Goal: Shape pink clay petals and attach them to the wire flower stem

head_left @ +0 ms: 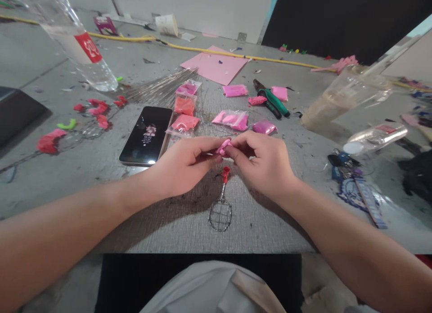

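Observation:
Between the fingertips of both hands is a small lump of pink modelling clay [224, 146]. My left hand [189, 162] pinches it from the left, and my right hand [265, 162] pinches it from the right with thumb and forefinger. Just below them on the table lies a miniature wire racket [220, 212] with a red clay handle [226, 173]. Beyond my hands are clear packets of pink clay [231, 119], magenta clay [264, 127] and orange-red clay [184, 123].
A phone [146, 135] lies left of the packets, with a water bottle [84, 56] behind it. Green-handled pliers [272, 98], a bundle of thin wires [155, 88] and pink paper [216, 65] lie farther back. Rightward are a plastic cup [332, 97], a small bottle [376, 137] and keys [344, 159].

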`<control>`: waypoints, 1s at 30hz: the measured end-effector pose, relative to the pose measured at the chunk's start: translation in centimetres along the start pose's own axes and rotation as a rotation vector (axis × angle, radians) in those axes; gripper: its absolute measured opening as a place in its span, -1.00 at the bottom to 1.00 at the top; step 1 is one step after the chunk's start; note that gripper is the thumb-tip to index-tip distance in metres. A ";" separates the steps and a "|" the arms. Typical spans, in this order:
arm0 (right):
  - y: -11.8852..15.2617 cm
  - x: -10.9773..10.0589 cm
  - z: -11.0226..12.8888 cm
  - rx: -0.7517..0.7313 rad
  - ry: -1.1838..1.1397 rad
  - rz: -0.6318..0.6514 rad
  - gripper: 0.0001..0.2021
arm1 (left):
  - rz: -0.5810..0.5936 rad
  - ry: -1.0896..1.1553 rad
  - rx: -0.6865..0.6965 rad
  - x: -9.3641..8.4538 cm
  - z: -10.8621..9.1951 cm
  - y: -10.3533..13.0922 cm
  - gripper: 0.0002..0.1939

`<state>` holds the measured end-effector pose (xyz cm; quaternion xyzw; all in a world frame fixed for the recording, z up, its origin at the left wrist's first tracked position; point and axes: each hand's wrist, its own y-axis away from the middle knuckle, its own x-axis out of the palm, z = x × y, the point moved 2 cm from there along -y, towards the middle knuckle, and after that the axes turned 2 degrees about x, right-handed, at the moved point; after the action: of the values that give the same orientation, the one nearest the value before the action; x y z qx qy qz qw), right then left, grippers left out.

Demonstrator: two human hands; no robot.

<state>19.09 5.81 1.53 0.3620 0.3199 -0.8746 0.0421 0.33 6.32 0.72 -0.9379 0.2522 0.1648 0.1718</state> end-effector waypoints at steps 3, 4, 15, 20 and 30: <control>0.0 -0.1 -0.3 0.043 -0.033 -0.059 -0.89 | -0.012 0.055 -0.048 -0.1 -0.1 -0.1 -0.75; 0.0 -0.1 -0.3 0.040 -0.053 -0.063 -0.88 | -0.022 0.056 -0.060 -0.1 -0.2 -0.1 -0.76; -0.1 -0.6 0.8 -0.048 -0.321 0.095 -0.80 | -0.251 0.003 -0.122 -0.6 -0.7 0.0 -0.87; -0.1 -0.6 0.5 -0.060 -0.336 0.110 -0.82 | -0.274 0.077 -0.169 -0.4 -1.0 0.0 -0.87; -0.3 -1.1 0.2 -0.101 -0.178 0.087 -0.94 | -0.130 0.484 -0.297 0.1 -0.7 0.1 -0.86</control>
<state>19.63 5.70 2.51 0.2937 0.3427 -0.8834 0.1264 0.51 5.86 1.28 -0.9790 0.1986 -0.0402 -0.0223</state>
